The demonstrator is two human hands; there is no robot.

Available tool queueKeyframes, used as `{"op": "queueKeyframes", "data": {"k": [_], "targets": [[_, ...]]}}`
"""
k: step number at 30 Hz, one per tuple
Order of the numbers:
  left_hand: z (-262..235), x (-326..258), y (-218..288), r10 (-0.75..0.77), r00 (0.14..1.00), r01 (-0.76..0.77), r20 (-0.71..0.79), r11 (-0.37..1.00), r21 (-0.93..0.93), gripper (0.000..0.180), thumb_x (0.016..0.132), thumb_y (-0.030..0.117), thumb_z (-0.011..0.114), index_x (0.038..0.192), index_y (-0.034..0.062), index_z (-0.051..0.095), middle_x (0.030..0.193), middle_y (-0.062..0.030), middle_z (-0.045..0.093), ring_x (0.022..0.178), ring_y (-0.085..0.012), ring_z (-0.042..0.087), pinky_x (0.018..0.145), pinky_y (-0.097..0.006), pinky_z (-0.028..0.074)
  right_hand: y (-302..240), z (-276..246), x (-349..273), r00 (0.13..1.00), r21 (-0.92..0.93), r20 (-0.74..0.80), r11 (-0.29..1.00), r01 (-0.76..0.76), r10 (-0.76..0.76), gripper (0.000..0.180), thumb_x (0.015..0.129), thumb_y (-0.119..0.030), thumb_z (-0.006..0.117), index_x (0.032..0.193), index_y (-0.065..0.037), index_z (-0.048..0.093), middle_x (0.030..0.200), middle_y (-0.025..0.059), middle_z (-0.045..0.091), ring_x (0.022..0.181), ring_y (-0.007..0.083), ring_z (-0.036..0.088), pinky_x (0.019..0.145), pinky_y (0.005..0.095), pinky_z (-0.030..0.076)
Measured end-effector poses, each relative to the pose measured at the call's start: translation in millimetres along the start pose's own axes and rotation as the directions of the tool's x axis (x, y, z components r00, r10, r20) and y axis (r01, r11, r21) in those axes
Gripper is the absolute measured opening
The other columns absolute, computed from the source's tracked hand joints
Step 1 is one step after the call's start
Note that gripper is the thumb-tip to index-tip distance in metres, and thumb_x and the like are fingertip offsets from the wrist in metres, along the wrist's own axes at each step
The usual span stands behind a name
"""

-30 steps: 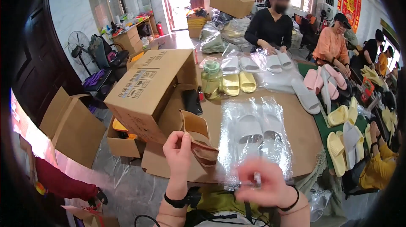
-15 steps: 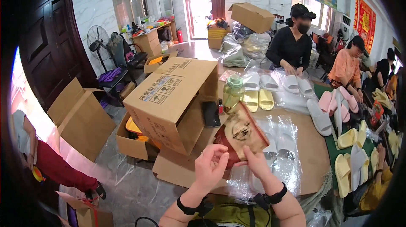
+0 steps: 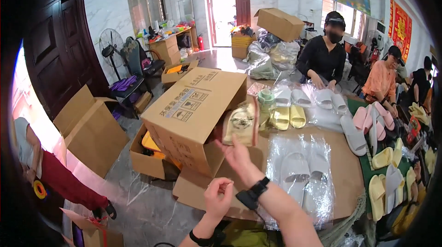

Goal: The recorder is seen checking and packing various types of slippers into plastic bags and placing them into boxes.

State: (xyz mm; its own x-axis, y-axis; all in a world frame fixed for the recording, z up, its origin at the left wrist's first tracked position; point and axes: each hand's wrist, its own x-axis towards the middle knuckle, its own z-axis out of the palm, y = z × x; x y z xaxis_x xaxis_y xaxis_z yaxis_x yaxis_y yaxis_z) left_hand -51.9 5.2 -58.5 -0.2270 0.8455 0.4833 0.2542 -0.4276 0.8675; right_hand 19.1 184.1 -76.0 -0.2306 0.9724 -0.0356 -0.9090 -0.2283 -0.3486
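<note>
My right hand reaches forward and grips the lower edge of a cream and dark-red packet with dark printing. The packet is held up beside the open side of a large cardboard box and in front of a green-lidded jar. My left hand is drawn back nearer to me, its fingers curled together; whatever they may pinch is too small to make out. To the right of my hands, a pair of grey slippers lies in a clear plastic bag on the cardboard-covered table.
Yellow slippers and bagged grey slippers lie farther back. A person in black works across the table, another in orange to the right. More slippers cover a green mat. An open carton stands on the floor left.
My right hand has carried the packet forward and left, toward the large box's open side. My left hand has come off it and drawn back. The bagged grey slippers show more fully.
</note>
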Motion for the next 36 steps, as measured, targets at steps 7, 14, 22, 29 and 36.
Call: {"op": "queueKeyframes", "data": {"k": [7, 14, 22, 29, 36], "targets": [[-2, 1, -16, -0.179, 0.984, 0.177, 0.0, 0.973, -0.146, 0.012, 0.094, 0.004, 0.062, 0.106, 0.0008, 0.061, 0.091, -0.0019, 0.064, 0.076, -0.0074, 0.059, 0.067, -0.021, 0.049, 55, -18, -16, 0.953, -0.323, -0.294, 0.93, -0.176, 0.079, 0.036, 0.101, -0.028, 0.059, 0.126, -0.002, 0.059, 0.11, 0.0091, 0.066, 0.082, 0.0223, 0.066, 0.078, 0.0325, 0.056], [24, 29, -64, -0.631, 0.748, 0.636, 0.206, 0.594, -0.492, 0.049, 0.104, 0.049, 0.046, 0.126, 0.0051, 0.052, 0.101, -0.0046, 0.06, 0.085, -0.0138, 0.06, 0.07, -0.029, 0.05, -7, -20, -33, 0.939, -0.816, -0.018, 0.547, 0.184, -0.342, 0.036, 0.097, -0.033, 0.062, 0.096, 0.002, 0.067, 0.077, 0.0014, 0.064, 0.071, 0.0096, 0.052, 0.065, 0.029, 0.045], [49, 82, -88, -0.74, 0.641, 0.598, 0.206, 0.313, -0.738, 0.031, 0.097, 0.037, 0.066, 0.106, 0.0078, 0.067, 0.092, -0.0025, 0.067, 0.082, -0.0117, 0.063, 0.068, -0.024, 0.049, -28, -28, -21, 0.992, -0.991, 0.025, 0.127, 0.041, -0.127, 0.04, 0.086, -0.037, 0.065, 0.094, 0.002, 0.07, 0.083, 0.0184, 0.07, 0.082, 0.028, 0.07, 0.076, 0.0402, 0.052], [56, 82, -101, -0.828, 0.539, 0.645, 0.157, 0.286, -0.709, 0.013, 0.095, 0.016, 0.069, 0.098, 0.0038, 0.066, 0.081, -0.003, 0.066, 0.069, -0.0099, 0.064, 0.053, -0.019, 0.049, -19, -46, 12, 0.966, -0.874, -0.232, 0.459, -0.157, -0.113, 0.021, 0.082, -0.021, 0.075, 0.082, -0.001, 0.07, 0.073, 0.0047, 0.066, 0.058, 0.0136, 0.058, 0.052, 0.0302, 0.044], [48, 80, -104, -0.838, 0.539, 0.6, 0.083, 0.312, -0.737, 0.015, 0.096, 0.019, 0.068, 0.092, 0.0042, 0.064, 0.075, -0.0031, 0.062, 0.061, -0.0099, 0.055, 0.05, -0.02, 0.045, -11, -44, 48, 0.945, -0.898, -0.271, 0.401, -0.18, -0.182, 0.018, 0.078, -0.017, 0.075, 0.069, -0.003, 0.068, 0.064, 0.0036, 0.061, 0.05, 0.0136, 0.05, 0.045, 0.0304, 0.036]]}}
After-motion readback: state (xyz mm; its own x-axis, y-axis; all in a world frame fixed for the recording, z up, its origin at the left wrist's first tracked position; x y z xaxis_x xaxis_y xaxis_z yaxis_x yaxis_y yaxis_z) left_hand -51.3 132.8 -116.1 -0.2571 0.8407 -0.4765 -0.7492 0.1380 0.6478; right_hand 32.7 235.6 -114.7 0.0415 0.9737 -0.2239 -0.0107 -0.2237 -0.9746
